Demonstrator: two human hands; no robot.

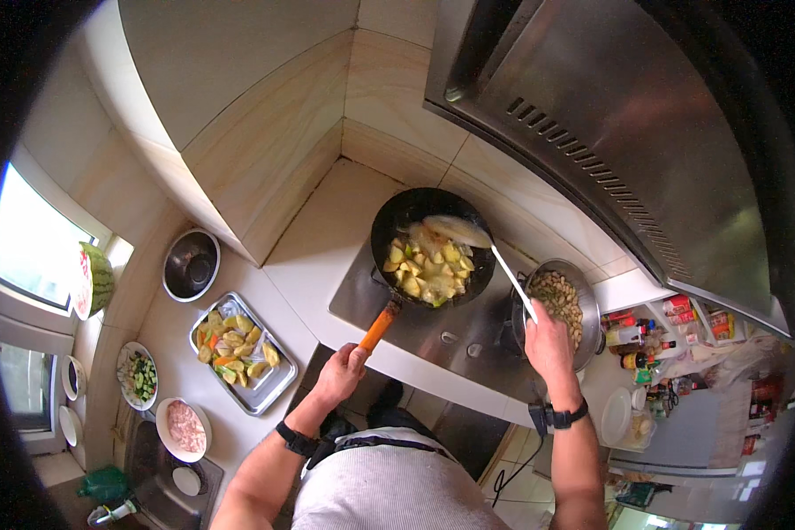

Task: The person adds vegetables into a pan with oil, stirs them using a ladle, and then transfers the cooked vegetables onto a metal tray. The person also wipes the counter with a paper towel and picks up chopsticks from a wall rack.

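Observation:
My left hand (339,376) is wrapped around the wooden handle (377,328) of a black wok (385,233) on the steel gas hob (364,285). In the wok lie pale yellow chunks (413,283), which look like potato, with a few green pieces in bubbling liquid. My right hand (550,344) grips the white handle of a spatula (458,230). Its broad blade rests inside the wok, at the far right side above the chunks. Below my right hand, a steel pan (589,301) on the right burner holds peanuts or beans, partly hidden by the hand.
A metal tray (271,391) of mixed vegetable chunks stands left, near a dark metal bowl (191,266), a plate of chopped greens (139,377) and a bowl of minced meat (185,427). The sink (159,477) is lower left. A range hood (609,126) overhangs the right; bottles (636,338) stand beyond the pan.

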